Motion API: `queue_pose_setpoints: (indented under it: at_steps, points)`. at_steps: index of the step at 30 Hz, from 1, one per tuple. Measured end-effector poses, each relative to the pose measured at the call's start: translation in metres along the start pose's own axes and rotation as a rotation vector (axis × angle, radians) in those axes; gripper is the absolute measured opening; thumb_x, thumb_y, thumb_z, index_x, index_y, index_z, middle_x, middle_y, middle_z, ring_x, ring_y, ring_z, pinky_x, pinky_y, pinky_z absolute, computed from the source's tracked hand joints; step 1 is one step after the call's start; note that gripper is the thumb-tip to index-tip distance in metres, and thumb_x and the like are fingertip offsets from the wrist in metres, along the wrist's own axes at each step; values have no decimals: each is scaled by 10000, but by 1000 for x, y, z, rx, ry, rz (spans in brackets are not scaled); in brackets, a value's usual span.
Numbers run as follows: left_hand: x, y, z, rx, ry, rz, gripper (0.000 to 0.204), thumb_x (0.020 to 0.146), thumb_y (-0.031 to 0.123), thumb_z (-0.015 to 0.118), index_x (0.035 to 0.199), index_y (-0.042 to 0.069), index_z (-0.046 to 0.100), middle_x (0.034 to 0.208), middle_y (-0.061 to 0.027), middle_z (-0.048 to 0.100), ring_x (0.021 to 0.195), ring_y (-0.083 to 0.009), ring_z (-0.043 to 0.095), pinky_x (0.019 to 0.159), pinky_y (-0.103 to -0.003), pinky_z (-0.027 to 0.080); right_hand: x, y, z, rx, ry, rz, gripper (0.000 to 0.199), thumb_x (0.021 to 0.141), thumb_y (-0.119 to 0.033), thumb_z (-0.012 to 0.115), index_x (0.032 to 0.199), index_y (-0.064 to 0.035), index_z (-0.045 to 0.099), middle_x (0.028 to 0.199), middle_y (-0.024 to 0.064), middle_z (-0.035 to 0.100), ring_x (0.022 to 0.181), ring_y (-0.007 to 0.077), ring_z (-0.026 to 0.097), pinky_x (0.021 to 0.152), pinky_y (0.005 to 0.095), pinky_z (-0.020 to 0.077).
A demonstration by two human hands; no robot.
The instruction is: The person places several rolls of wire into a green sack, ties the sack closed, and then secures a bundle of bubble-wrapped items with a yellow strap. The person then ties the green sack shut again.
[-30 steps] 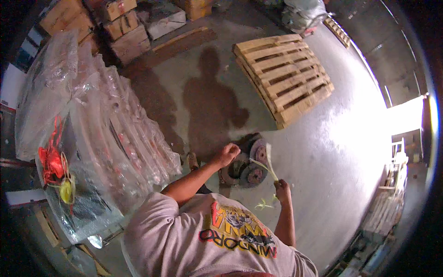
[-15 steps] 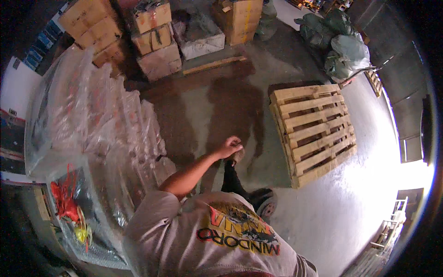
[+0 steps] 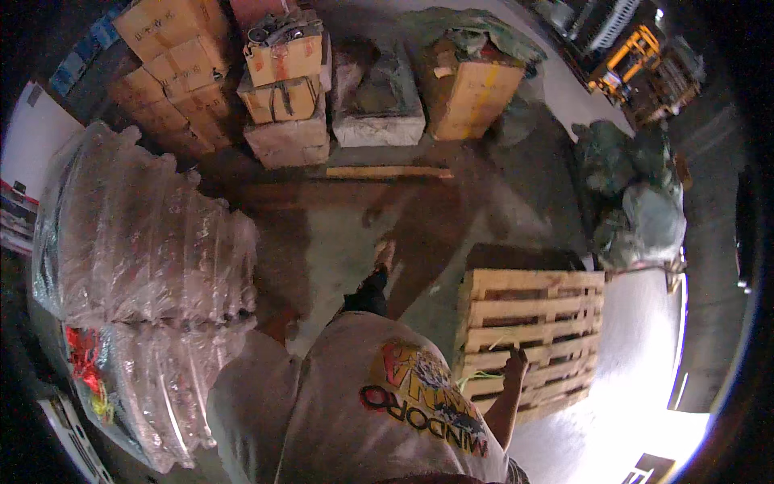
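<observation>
Pinching a thin yellow-green strap (image 3: 476, 377), the right hand (image 3: 514, 365) hangs over the wooden pallet (image 3: 556, 323); keep tension steady. Left hand hidden.

Stacked cardboard boxes (image 3: 282, 77) stand far ahead of the hands, plastic-wrapped bundles (image 3: 145, 266) sit to the left, and green sacks (image 3: 637, 202) lie ahead to the right.

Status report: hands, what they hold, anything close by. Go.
Right hand shut on thin yellow-green strap, over the wooden pallet. Left hand hidden behind the shirt. Plastic-wrapped stack at left.
</observation>
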State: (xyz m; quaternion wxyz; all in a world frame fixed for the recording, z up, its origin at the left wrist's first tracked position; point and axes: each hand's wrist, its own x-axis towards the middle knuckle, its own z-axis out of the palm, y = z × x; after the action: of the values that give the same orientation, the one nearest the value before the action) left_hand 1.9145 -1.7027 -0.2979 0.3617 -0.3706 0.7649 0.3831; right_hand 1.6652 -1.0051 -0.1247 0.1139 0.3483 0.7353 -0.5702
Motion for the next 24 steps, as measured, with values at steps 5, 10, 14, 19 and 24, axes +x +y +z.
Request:
queue_pose_setpoints:
  at_steps: [5, 10, 14, 19, 24]
  points:
    - [130, 188, -53, 99, 14, 149, 474, 893, 428, 586, 1089, -1, 541, 1103, -191, 600, 1011, -337, 583, 859, -459, 471, 77, -65, 64, -99, -19, 166, 165, 911, -209, 604, 997, -69, 607, 709, 92, 555, 524, 187, 518, 483, 386, 460]
    - [239, 492, -134, 322, 25, 531, 537, 925, 458, 555, 1196, -2, 492, 1190, -203, 569, 1090, -342, 561, 907, -463, 457, 138, -109, 102, -259, -167, 378, 190, 913, -214, 597, 1024, -61, 610, 750, 103, 575, 590, 204, 541, 540, 385, 471]
    - [266, 717, -208, 218, 168, 599, 508, 925, 455, 578, 1174, 15, 531, 1142, -184, 608, 1037, -322, 602, 886, -450, 476, 218, -159, 127, -273, -217, 382, 212, 914, -219, 591, 1046, -55, 612, 782, 112, 591, 642, 218, 560, 585, 384, 480]
    - [299, 862, -227, -149, 359, 845, 359, 912, 361, 581, 1056, 33, 614, 1000, -205, 646, 944, -366, 633, 803, -469, 495, 366, -239, 138, -248, -252, 339, 239, 915, -224, 584, 1073, -47, 614, 823, 123, 611, 707, 234, 584, 642, 382, 491]
    - [340, 874, -172, 243, 148, 601, 328, 949, 351, 532, 1007, 36, 605, 898, -193, 624, 855, -401, 606, 760, -472, 494, 530, -346, 104, -75, -198, 242, 268, 917, -229, 577, 1101, -39, 617, 864, 134, 632, 773, 251, 608, 698, 381, 502]
